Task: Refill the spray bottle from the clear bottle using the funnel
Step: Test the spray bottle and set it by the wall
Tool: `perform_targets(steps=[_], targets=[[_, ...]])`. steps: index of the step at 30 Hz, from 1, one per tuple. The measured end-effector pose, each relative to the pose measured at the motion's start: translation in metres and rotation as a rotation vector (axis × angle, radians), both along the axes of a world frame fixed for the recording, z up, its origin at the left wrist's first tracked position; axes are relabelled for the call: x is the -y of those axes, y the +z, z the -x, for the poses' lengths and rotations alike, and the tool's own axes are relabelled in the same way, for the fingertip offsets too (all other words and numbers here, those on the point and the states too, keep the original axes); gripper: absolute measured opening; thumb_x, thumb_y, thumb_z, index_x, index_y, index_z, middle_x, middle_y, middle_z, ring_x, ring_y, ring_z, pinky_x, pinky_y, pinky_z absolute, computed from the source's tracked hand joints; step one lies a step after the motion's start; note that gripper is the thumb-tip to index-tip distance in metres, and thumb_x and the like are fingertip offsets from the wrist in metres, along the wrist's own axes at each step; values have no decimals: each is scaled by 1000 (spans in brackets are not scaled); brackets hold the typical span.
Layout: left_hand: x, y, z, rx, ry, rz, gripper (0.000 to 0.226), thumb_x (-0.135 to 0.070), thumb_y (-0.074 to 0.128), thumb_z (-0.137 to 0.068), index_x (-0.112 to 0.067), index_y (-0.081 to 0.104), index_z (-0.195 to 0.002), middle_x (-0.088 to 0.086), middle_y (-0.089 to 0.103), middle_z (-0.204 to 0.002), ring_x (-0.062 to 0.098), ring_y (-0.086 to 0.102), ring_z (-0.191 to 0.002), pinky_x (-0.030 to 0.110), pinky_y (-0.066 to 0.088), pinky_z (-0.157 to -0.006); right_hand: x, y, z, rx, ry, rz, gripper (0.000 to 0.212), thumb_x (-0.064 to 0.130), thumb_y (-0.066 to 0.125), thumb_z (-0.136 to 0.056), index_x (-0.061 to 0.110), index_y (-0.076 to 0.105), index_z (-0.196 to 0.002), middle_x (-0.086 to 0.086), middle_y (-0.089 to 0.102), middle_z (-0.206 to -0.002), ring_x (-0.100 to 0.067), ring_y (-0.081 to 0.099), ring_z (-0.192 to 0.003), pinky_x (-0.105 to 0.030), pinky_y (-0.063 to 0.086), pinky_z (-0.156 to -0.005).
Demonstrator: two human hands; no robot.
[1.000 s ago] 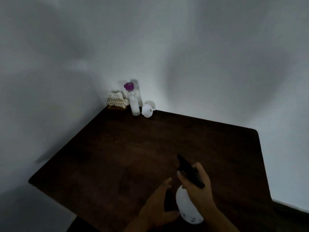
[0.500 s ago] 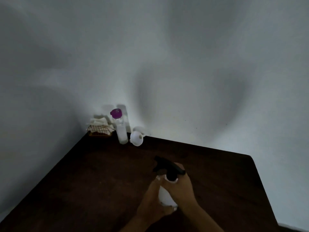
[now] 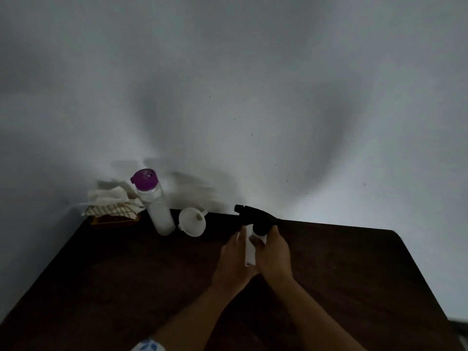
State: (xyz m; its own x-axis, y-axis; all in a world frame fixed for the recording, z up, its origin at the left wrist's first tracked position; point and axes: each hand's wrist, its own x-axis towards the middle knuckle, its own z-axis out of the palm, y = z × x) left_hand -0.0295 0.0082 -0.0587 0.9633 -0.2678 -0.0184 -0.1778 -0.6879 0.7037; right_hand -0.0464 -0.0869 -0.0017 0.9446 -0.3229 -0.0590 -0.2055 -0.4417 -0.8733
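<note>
A white spray bottle [image 3: 250, 245] with a black trigger head [image 3: 255, 219] stands upright on the dark wooden table [image 3: 126, 274], mid-frame. My left hand [image 3: 234, 259] wraps its body from the left. My right hand [image 3: 272, 254] grips it from the right, fingers up at the neck under the black head. The clear bottle [image 3: 158, 209] with a purple cap [image 3: 144, 178] stands at the back left by the wall. A white funnel [image 3: 192, 221] lies on its side just right of the clear bottle.
A gold wire basket [image 3: 112, 216] holding white cloth or tissue sits in the back left corner, touching the clear bottle's left side. A white wall runs along the table's far edge. The table's rounded right corner [image 3: 395, 233] is in view.
The spray bottle went from tilted near me to upright and farther back, closer to the funnel. My left hand came onto its body. The view has tilted up.
</note>
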Motion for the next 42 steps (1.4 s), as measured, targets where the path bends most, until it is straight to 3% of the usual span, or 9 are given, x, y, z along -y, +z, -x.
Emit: perform_targets(steps=[8,13,17,21,26,28,31,38,42], targets=[[-5,-11,-47,-25,-78,75,75,-27,57,-88,-17,11,-146,6,24,-149,17,28,-136,38,33,-111,6,-16,-49,21,1,16,25,6,51,-92,19,47,-114,0,58,-96,-14,58,-86,-14,41,-58],[-8,-14,-53,-38,-110,75,57,-16,43,-95,-14,14,-144,-10,24,-140,3,27,-131,7,21,-104,7,-21,-66,-30,-9,107,45,2,50,-91,16,36,-132,-12,63,-105,-19,56,-86,-24,43,-64],[-12,-19,-59,-60,-182,-99,72,-7,41,-92,-18,-7,-145,7,6,-155,26,25,-138,36,30,-112,3,-25,-65,-94,-18,157,53,-1,49,-90,17,29,-136,-15,61,-111,-28,60,-100,-33,49,-70],[-24,-3,-55,-75,-262,-307,81,-8,45,-88,-16,-14,-144,14,-6,-155,31,28,-135,42,36,-107,-2,-23,-65,-162,-50,259,46,5,49,-89,15,31,-131,-15,59,-116,-31,58,-105,-43,50,-79],[-56,18,-16,-51,-234,-311,78,-21,46,-90,-20,-9,-145,6,-9,-155,24,13,-141,33,25,-113,0,-31,-54,-348,-51,351,60,32,43,-95,15,14,-144,-17,18,-150,-37,20,-138,-60,29,-104],[-79,24,1,-4,-168,-346,77,-28,46,-91,-18,-9,-145,6,-8,-155,22,8,-142,29,13,-115,-10,-30,-43,-390,-100,265,76,35,45,-94,9,-3,-147,-22,-9,-153,-37,-4,-141,-57,14,-111],[-118,27,26,32,-73,-382,79,-34,45,-90,-15,-8,-145,5,-7,-156,18,0,-143,23,-2,-112,-39,-28,-16,-371,-141,210,93,37,56,-89,4,-11,-145,-26,-17,-151,-37,-11,-141,-50,9,-115],[-178,42,81,61,151,-338,82,-51,40,-88,-14,-5,-145,-3,-1,-154,10,4,-142,14,-1,-108,-129,-11,25,-213,331,452,64,42,48,-91,11,25,-142,-25,-1,-153,-36,-2,-142,-39,14,-115],[-204,52,87,241,252,-387,82,-62,14,-84,-4,25,-141,-1,27,-147,10,31,-136,12,9,-108,-171,7,29,-51,580,536,53,39,44,-93,18,30,-140,-13,3,-156,-31,-5,-143,-36,8,-116]])
